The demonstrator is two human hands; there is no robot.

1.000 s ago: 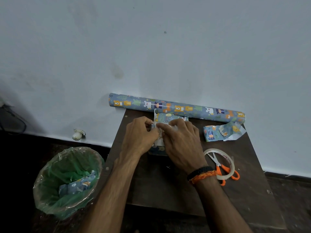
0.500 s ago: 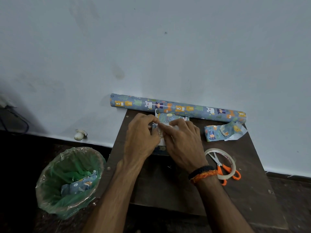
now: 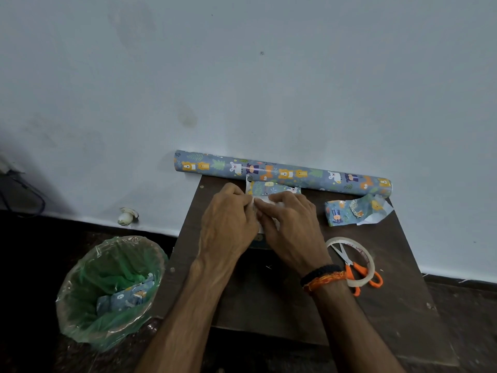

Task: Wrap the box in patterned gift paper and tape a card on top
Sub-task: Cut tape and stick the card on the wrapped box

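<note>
Head view shows a dark brown wooden desk (image 3: 390, 286) pushed against a pale wall, with a long roll of blue animal-patterned gift paper (image 3: 282, 172) lying along its far edge, its long axis running left to right. Left of the desk, on the floor, stands a round bin lined with a green plastic bag (image 3: 88, 297), paper offcuts inside. On the right side of the desk lie a crumpled scrap of the same patterned paper (image 3: 352, 211), a ring of clear tape (image 3: 369, 261) and orange-handled scissors (image 3: 355, 273) lying through it. The small box partly covered in patterned paper (image 3: 269, 188) sits mid-desk just before the roll, directly under both hands, its long axis seemingly running away from the person. The left hand (image 3: 228, 224) and right hand (image 3: 293, 227) meet over it, each grip pinching or pressing a white paper flap; which, I cannot tell. Both are equally near; the fold probably needs taping next, and the tape lies nearer the right hand.
</note>
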